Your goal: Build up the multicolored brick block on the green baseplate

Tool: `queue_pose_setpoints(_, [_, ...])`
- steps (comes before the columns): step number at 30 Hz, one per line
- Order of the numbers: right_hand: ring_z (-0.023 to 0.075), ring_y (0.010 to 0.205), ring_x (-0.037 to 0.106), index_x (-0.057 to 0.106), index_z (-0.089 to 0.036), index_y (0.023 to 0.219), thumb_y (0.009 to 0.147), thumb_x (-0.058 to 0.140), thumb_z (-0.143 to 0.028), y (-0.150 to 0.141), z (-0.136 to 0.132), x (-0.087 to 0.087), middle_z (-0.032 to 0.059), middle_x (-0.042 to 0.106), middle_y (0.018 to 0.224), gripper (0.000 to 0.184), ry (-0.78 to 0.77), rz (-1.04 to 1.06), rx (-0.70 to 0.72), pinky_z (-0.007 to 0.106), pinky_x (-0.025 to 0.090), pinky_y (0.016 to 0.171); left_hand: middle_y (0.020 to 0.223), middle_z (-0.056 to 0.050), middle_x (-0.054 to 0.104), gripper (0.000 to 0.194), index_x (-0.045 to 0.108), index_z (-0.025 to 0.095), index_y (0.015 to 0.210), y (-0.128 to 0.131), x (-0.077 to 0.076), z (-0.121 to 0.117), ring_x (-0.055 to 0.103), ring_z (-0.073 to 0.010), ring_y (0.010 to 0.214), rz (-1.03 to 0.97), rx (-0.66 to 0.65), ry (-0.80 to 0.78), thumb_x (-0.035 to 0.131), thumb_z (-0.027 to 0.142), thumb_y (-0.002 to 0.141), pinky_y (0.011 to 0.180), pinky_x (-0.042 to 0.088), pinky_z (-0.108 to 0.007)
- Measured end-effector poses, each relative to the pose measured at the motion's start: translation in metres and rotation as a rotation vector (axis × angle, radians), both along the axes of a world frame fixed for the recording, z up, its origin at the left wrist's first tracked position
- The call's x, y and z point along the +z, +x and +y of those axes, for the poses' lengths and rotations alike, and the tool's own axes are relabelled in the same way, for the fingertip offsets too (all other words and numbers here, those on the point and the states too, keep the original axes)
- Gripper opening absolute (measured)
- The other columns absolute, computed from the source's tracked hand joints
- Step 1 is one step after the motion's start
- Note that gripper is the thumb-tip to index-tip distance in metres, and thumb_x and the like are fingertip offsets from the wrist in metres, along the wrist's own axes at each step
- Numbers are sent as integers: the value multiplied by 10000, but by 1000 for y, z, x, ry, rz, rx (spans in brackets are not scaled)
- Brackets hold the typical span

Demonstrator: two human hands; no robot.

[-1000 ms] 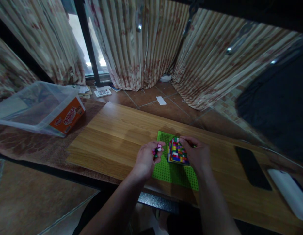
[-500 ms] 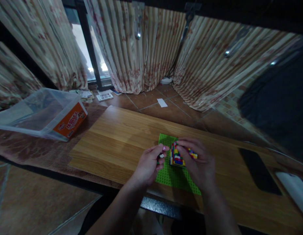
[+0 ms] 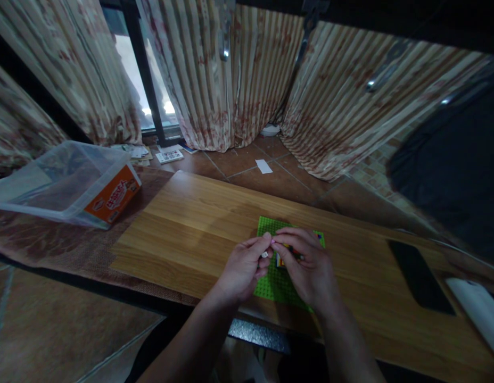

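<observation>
Leftward from over the block, the right hand (image 3: 313, 271) has travelled since the earlier frame half a second, or 0.5 s, ago, and its fingertips now meet those of the left hand (image 3: 241, 266) above the flat, green, studded plastic baseplate (image 3: 266, 287). Between the 2 sets of fingertips sits 1 tiny, pink plastic brick (image 3: 273, 241), pinched narrowly by the right thumb and forefinger; whether the left thumb also presses on it, one cannot tell. Just beside it, over the baseplate's left part, a small, white plastic brick (image 3: 264, 255) shows in the left hand's curled fingers; anything deeper in that palm is hidden. On the baseplate, mostly screened by the right hand, stands a multicoloured block of stacked plastic bricks (image 3: 279, 260). Such loose bricks should handle as light, stiff and hard to break, yet smooth and easily dropped, so opposite side walls are the likely place to grip, leaving studs and underside free. The block is probably rigid, best steadied low on its sides. Both forearms reach in from the baseplate's near side, converging; the left wrist is rolled thumb-up, while the right hand arches over the block, its outer fingers loosely bent.
</observation>
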State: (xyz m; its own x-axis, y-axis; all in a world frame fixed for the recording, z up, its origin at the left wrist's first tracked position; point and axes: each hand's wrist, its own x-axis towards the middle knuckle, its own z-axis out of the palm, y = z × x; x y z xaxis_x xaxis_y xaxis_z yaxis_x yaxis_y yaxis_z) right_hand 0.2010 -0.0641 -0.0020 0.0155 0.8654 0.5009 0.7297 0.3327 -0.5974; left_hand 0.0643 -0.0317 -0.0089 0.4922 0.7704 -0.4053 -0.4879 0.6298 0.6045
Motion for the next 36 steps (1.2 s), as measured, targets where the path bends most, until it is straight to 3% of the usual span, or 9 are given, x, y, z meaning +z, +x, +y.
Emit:
queue_pose_setpoints(5, [184,957,625,709,-241,892,890,633,-312,27,-2,4,27,685,984,104,24,97,-203,353,480,873,678,5,512,281,701,85,792,0,-1,1,398,-22,511,80,83,-27,716,353,709,453,236,-152])
queue_pose_setpoints(9, [211,934,636,717,-214,856,869,636,-367,54,-2,-1,49,694,949,173,-5,76,-372,384,481,879,650,2,505,162,713,90,751,1,-1,3,444,-48,564,95,137,-91,667,229,681,513,316,-163])
queue_pose_setpoints(17, [228,926,616,744,-209,845,876,589,-375,55,4,-10,74,691,956,229,-58,-98,-332,411,473,876,649,-2,534,157,706,100,711,1,2,3,459,-59,586,97,164,-81,654,124,564,540,329,-171])
queue_pose_setpoints(30, [256,1006,579,755,-237,842,869,602,-377,57,2,-14,79,661,1035,208,-48,-117,-317,462,460,902,670,1,568,237,704,101,792,0,-3,2,471,-47,591,96,143,-64,796,196,595,532,316,-161])
queue_pose_setpoints(36, [250,997,585,738,-211,816,846,627,-353,52,6,-14,84,658,1021,183,-65,-70,-342,442,456,906,680,-9,601,285,684,99,796,-1,-4,3,403,-18,519,69,121,-14,816,289,629,455,228,-143])
